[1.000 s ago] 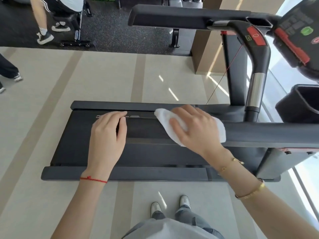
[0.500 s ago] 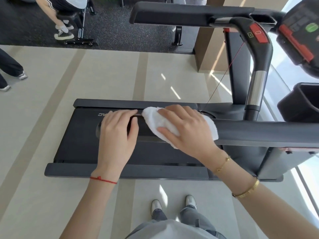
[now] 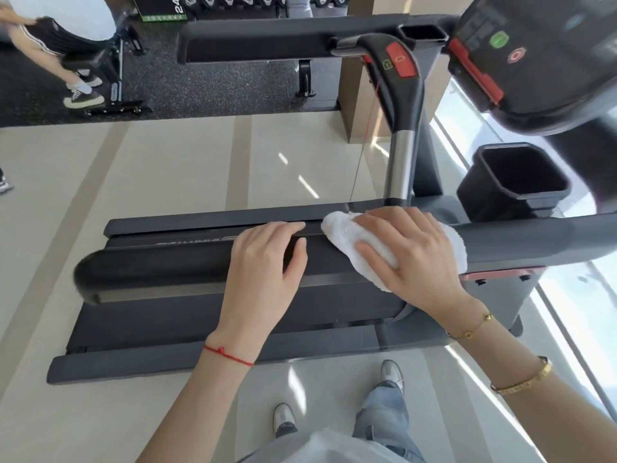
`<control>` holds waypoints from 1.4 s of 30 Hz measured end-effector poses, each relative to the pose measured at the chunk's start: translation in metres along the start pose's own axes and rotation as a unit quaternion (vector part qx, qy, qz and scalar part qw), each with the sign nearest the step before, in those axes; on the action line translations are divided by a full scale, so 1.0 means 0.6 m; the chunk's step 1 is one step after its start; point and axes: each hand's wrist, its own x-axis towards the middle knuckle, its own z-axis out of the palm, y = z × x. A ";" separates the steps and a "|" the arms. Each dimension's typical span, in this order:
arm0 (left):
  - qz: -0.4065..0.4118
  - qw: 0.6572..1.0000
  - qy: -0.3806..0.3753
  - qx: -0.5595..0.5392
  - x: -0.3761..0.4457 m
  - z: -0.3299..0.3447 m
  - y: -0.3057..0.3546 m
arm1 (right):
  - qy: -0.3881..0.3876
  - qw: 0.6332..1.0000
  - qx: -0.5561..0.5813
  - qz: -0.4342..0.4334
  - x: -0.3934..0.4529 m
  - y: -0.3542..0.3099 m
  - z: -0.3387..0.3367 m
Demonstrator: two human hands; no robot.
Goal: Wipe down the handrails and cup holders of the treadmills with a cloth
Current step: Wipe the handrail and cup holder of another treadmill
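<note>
Right hand point(image 3: 414, 255) presses a white terry cloth point(image 3: 347, 235) onto the near dark-grey padded handrail point(image 3: 534, 242), fingers spread.
Left hand point(image 3: 263, 272) rests flat at its nine o'clock, fingers together; belt lettering point(image 3: 197, 241) beyond, at eleven, is seemingly a logo, unreadable.

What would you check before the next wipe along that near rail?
1. White cloth lies on the near handrail: ok.
2. Right hand lies on top of the cloth: ok.
3. Left hand rests on the same rail, beside the cloth: ok.
4. Rail left of the hands is bare, nothing lying on it: ok.
5. Cup holder empty: cannot tell, its inside is dark.
6. Cloth clean underneath: cannot tell.
</note>
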 end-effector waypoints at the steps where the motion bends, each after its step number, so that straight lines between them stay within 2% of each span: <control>1: 0.001 1.000 -0.002 -0.003 0.008 0.016 0.021 | -0.003 1.000 0.004 -0.006 -0.007 0.023 -0.008; 8: -0.017 1.000 0.010 -0.023 0.075 0.121 0.182 | -0.051 0.997 0.037 -0.038 -0.052 0.180 -0.086; 12: -0.023 0.999 0.013 -0.030 0.115 0.173 0.256 | -0.040 0.994 0.095 0.020 -0.042 0.293 -0.156; 15: -0.030 0.999 0.007 -0.036 0.146 0.210 0.301 | -0.031 0.994 0.087 0.064 -0.002 0.380 -0.180; 17: -0.037 0.999 -0.003 -0.034 0.168 0.234 0.326 | -0.045 0.994 0.067 0.073 0.028 0.426 -0.174; 19: -0.043 0.999 -0.015 -0.026 0.189 0.257 0.344 | -0.090 0.993 0.049 0.054 0.055 0.456 -0.155; 23: -0.061 0.997 -0.036 0.000 0.219 0.294 0.363 | -0.235 0.970 0.018 -0.064 0.103 0.468 -0.101; 25: -0.074 0.997 -0.037 0.005 0.226 0.303 0.364 | -0.287 0.955 0.043 -0.065 0.115 0.469 -0.087; 28: -0.085 0.996 -0.032 0.003 0.232 0.307 0.359 | -0.289 0.953 0.082 -0.025 0.110 0.485 -0.089; 33: -0.101 0.992 -0.078 0.002 0.241 0.307 0.345 | -0.277 0.960 0.035 -0.006 0.096 0.492 -0.089; 35: -0.100 0.991 -0.093 0.000 0.243 0.307 0.340 | -0.288 0.957 0.022 -0.030 0.111 0.480 -0.080; 37: -0.092 0.991 -0.093 0.002 0.243 0.308 0.338 | -0.299 0.952 0.033 -0.050 0.122 0.470 -0.073; 39: -0.091 0.992 -0.086 -0.002 0.241 0.308 0.338 | -0.294 0.954 0.042 -0.034 0.120 0.467 -0.076; 42: -0.086 0.993 -0.084 -0.018 0.241 0.311 0.337 | -0.270 0.963 -0.007 -0.003 0.089 0.476 -0.096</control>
